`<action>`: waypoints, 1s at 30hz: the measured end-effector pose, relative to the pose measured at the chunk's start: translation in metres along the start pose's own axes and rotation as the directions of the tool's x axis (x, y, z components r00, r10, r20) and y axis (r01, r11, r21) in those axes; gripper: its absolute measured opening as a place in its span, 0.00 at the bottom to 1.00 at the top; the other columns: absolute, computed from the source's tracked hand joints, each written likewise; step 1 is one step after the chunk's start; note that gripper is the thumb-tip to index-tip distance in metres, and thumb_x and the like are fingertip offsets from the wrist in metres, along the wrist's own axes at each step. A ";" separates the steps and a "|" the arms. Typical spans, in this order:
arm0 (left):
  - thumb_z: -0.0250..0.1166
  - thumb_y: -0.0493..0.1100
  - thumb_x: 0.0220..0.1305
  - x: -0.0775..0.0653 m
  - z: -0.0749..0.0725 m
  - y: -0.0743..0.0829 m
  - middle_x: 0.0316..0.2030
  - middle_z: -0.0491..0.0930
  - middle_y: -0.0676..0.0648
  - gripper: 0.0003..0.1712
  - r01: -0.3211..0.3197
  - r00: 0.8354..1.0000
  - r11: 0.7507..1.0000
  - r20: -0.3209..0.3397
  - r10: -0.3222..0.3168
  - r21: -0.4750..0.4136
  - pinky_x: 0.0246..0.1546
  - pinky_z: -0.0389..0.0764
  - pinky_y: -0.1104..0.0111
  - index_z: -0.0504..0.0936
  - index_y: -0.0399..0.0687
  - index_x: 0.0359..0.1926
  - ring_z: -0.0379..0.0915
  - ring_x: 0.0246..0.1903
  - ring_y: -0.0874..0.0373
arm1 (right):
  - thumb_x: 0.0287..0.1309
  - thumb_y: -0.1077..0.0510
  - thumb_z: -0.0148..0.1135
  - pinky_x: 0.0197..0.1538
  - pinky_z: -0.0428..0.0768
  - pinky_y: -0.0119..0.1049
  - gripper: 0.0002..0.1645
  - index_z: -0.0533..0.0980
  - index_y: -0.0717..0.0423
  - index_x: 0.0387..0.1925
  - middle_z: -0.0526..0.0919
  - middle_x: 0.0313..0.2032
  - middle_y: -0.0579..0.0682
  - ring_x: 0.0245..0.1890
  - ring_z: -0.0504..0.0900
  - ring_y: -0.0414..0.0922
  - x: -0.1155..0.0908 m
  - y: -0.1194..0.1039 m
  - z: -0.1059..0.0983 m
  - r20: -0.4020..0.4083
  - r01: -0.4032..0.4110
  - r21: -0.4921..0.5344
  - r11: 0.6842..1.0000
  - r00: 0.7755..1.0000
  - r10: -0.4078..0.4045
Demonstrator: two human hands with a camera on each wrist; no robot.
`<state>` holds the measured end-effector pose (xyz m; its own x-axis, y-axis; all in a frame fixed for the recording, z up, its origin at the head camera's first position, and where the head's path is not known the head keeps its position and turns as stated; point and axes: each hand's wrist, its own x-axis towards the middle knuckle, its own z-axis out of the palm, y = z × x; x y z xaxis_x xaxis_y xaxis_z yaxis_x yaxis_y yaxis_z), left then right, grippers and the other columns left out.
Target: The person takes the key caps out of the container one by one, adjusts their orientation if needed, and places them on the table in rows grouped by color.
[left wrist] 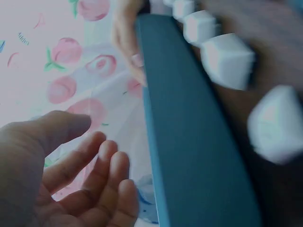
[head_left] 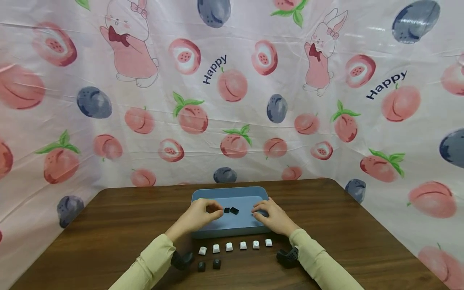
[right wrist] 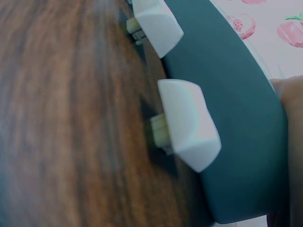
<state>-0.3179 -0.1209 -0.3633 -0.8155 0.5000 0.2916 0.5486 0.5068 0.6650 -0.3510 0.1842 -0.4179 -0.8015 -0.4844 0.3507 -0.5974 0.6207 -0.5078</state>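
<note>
Over the left side of a shallow blue tray (head_left: 227, 232) is my left hand (head_left: 201, 213), its fingers loosely bent. In the left wrist view, that hand (left wrist: 80, 184) has a gap between thumb and fingertips with nothing in it. Two small black keycap-like pieces (head_left: 234, 210) lie inside the tray, just right of the left fingertips. My right hand (head_left: 275, 216) reaches over the tray's right side, fingers relaxed and apart from the thumb, holding nothing visible. The right wrist view catches only part of it (right wrist: 293, 109), at the tray's edge.
Several white keycaps (head_left: 229, 247) stand in a row along the tray's near side; beneath one (right wrist: 191, 125) a yellowish stem shows. Two black keycaps (head_left: 216, 264) sit nearer, at the left. A fruit-patterned curtain (head_left: 232, 121) hangs behind the wooden table (head_left: 326, 225).
</note>
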 end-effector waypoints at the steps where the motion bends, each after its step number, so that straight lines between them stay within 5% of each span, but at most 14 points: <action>1: 0.65 0.44 0.71 0.004 0.000 0.001 0.38 0.87 0.50 0.11 0.008 1.000 1.000 0.009 -0.008 0.004 0.36 0.80 0.69 0.88 0.43 0.45 0.80 0.37 0.61 | 0.73 0.50 0.58 0.80 0.45 0.57 0.17 0.84 0.55 0.51 0.81 0.58 0.55 0.65 0.74 0.56 0.000 0.000 0.000 0.002 -0.001 -0.001 1.000 1.000 0.001; 11: 0.68 0.36 0.66 0.053 -0.005 -0.005 0.41 0.87 0.41 0.12 0.109 0.985 0.982 0.119 -0.129 0.155 0.42 0.85 0.59 0.86 0.35 0.48 0.84 0.42 0.49 | 0.73 0.51 0.59 0.79 0.46 0.59 0.16 0.84 0.55 0.50 0.81 0.58 0.55 0.65 0.74 0.56 0.000 0.004 0.000 -0.011 0.007 -0.002 1.000 1.000 -0.007; 19: 0.71 0.36 0.64 0.077 0.001 -0.005 0.48 0.86 0.38 0.14 0.196 0.943 0.949 0.218 -0.252 0.248 0.45 0.85 0.58 0.87 0.39 0.51 0.83 0.45 0.47 | 0.73 0.52 0.59 0.79 0.45 0.59 0.15 0.85 0.56 0.50 0.82 0.57 0.56 0.65 0.74 0.57 0.000 0.001 0.000 -0.012 0.003 0.008 1.000 1.000 -0.003; 30: 0.77 0.35 0.56 0.087 0.014 -0.002 0.37 0.86 0.45 0.09 0.191 0.927 0.895 0.227 -0.300 0.403 0.37 0.84 0.64 0.90 0.43 0.39 0.82 0.34 0.56 | 0.72 0.50 0.59 0.79 0.46 0.57 0.16 0.85 0.55 0.50 0.82 0.57 0.54 0.65 0.74 0.56 -0.001 0.001 0.001 -0.004 -0.012 -0.013 1.000 1.000 0.012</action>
<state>-0.3871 -0.0685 -0.3493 -0.8784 0.4703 -0.0852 0.4093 0.8323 0.3738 -0.3508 0.1851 -0.4197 -0.8087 -0.4742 0.3480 -0.5879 0.6347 -0.5015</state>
